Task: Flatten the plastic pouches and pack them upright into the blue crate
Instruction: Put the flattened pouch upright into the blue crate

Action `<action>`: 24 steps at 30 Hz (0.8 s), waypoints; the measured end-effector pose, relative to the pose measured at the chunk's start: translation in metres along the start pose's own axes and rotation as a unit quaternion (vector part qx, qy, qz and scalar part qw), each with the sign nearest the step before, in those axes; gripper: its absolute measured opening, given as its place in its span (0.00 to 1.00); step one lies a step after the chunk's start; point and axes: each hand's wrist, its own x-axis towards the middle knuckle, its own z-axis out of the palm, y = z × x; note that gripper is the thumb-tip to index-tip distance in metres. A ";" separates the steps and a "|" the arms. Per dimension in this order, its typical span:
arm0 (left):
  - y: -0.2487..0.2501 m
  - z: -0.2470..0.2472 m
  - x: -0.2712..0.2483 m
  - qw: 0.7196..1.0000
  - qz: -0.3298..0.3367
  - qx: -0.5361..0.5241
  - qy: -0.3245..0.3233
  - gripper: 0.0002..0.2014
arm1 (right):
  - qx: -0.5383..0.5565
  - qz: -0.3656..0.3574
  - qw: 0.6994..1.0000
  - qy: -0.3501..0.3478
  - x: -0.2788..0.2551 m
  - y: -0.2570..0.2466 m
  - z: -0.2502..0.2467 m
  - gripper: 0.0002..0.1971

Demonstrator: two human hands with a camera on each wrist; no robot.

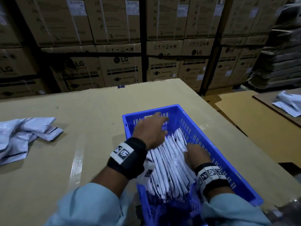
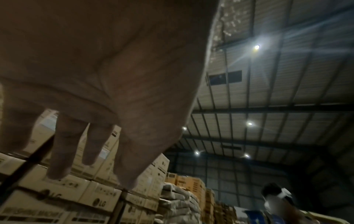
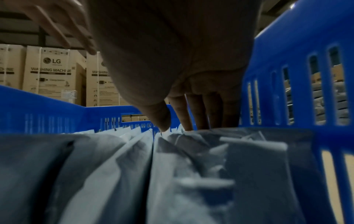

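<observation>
Only head view: loose pouches [image 1: 26,134]

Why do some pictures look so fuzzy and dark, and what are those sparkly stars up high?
Head view: dim, its edges darken and the left hand is smeared. Left wrist view: the hand is close and soft, and the ceiling lamps flare into star streaks. Right wrist view: the near pouches and blue crate wall are out of focus, the right hand shadowy.
</observation>
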 end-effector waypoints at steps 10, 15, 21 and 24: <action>-0.131 -0.035 -0.085 0.978 -0.081 -0.127 0.146 0.29 | 0.006 -0.045 0.995 0.094 -0.037 -0.048 -0.061 0.14; -0.185 -0.054 -0.134 0.960 -0.105 -0.152 0.210 0.34 | -0.004 -0.058 0.985 0.165 -0.084 -0.121 -0.117 0.19; -0.262 -0.065 -0.227 0.957 -0.136 -0.158 0.203 0.33 | 0.036 -0.127 0.976 0.170 -0.160 -0.239 -0.108 0.20; -0.307 -0.055 -0.277 0.958 -0.178 -0.151 0.170 0.32 | 0.077 -0.168 0.971 0.150 -0.185 -0.295 -0.073 0.20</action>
